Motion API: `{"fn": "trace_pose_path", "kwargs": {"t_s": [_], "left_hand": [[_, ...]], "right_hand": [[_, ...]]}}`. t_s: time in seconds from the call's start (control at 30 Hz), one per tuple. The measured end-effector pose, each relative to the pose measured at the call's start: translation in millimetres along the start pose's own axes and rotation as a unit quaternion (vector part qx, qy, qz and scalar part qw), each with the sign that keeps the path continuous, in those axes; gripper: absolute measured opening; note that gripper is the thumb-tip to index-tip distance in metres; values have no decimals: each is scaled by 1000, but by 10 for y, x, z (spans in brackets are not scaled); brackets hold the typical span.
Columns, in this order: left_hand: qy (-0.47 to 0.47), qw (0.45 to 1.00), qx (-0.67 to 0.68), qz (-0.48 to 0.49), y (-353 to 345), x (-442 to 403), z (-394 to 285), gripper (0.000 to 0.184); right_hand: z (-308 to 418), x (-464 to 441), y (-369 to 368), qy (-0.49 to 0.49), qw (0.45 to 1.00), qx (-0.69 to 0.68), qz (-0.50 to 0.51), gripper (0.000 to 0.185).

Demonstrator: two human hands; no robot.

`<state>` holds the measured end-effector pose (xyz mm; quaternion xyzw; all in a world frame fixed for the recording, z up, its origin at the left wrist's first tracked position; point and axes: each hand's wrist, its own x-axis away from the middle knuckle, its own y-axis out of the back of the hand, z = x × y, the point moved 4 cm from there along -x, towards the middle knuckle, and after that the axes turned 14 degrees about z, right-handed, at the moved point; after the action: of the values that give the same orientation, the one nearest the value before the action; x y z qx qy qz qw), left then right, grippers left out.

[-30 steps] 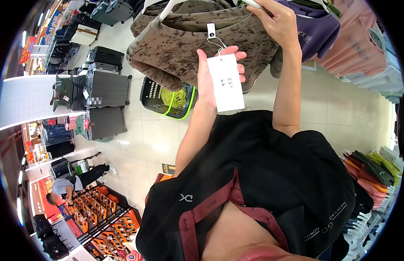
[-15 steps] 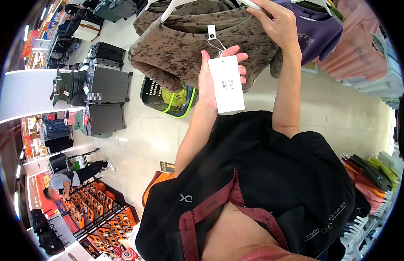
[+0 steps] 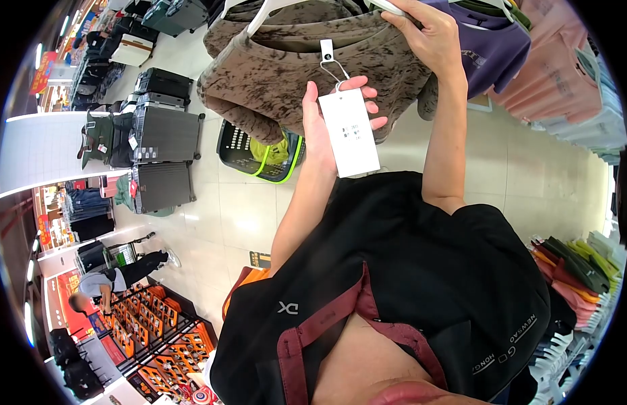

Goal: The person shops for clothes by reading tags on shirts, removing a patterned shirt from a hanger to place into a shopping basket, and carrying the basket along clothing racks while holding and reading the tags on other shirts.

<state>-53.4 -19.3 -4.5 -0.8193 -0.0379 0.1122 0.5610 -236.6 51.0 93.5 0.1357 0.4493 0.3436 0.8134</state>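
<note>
Our right hand [image 3: 433, 35] clamps the white plastic hanger [image 3: 261, 16], likely steadying the mottled-brown fabric top [image 3: 280, 75] before us | our left hand [image 3: 317, 132], thumb and fingers apart, backs the white rectangular card tag [image 3: 351, 143] strung from its neckline, probably so print shows

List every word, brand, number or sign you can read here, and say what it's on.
"NEWSAO": black shirt.
"GO", apparently: same shirt.
"HONG", ending unclear: same shirt.
"DX", apparently, a logo: same shirt.
Too small or blurred: print on the white tag in the left hand, neck label, purple shirt, pink shirt, red poster, black-and-yellow sign.
</note>
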Motion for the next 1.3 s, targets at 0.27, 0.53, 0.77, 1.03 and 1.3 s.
{"fn": "trace_pose_path", "kwargs": {"t_s": [0.27,0.53,0.77,1.03,1.3], "left_hand": [[1,997,-52,-64,115,60,9,53],[22,979,-181,-87,124,118,-9,52],[46,953,-288,-79,11,284,-26,69],[134,938,-318,-28,-7,534,129,72],[212,923,-308,87,171,528,-20,80]], "right_hand": [[-25,3,-52,-8,1000,-6,4,19],[-35,-26,-113,-18,1000,-20,10,18],[-56,-42,-114,-20,999,-19,16,19],[-107,-81,-118,-15,999,-29,30,20],[-146,-124,-204,-51,996,-38,56,20]]}}
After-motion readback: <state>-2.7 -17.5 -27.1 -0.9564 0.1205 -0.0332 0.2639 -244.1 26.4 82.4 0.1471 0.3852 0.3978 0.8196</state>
